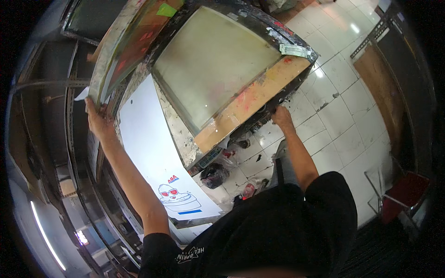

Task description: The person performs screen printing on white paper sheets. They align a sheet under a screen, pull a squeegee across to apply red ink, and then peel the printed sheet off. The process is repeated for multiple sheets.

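My left hand (96, 119) grips the lower corner of a paint-stained screen frame (121, 44) that stands raised at the upper left. My right hand (281, 116) rests on the dark, ink-smeared front edge of a large printing table (259, 92), whose pale mesh panel (213, 60) fills the middle. Between the two lies a long white sheet (148, 148) with a printed cartoon figure (178, 197) in red, grey and blue near its lower end.
Pale floor tiles (343, 111) spread to the right. A black bag (214, 175) and small clutter lie under the table edge. A red chair (403, 194) stands at the lower right. Dark metal shelving (55, 139) runs along the left.
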`<state>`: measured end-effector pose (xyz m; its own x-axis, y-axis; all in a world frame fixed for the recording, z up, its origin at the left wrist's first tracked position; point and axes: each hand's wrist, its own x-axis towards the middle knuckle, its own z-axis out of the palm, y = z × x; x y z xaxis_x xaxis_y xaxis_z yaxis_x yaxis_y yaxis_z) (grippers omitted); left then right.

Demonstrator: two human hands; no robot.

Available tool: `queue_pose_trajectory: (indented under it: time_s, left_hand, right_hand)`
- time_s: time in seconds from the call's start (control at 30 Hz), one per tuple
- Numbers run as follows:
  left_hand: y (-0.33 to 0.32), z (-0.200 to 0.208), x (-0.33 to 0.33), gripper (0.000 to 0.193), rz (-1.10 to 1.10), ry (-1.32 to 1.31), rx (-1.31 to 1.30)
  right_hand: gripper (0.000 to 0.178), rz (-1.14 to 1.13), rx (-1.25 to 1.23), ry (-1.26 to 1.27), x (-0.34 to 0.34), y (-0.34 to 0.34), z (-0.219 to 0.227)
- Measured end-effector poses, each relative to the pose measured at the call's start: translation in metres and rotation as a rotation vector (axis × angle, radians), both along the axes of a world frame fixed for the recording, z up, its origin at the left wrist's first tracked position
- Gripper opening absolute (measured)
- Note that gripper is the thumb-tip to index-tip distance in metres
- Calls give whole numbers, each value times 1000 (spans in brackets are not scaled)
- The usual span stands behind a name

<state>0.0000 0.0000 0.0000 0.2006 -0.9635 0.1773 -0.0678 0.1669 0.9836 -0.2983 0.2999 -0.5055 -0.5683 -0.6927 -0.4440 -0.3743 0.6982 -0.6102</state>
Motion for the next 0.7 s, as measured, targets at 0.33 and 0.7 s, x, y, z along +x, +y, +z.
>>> queue_pose_trajectory:
  time_s: [0.33,0.7]
  left_hand:
    - [-1,-1,14,49,147,-22,-51]
    - [-9,-9,-4,51,269,-31,-73]
  right_hand:
    - [35,310,-379,-384,9,11,239]
    - [27,298,-683,164,-31,-93,294]
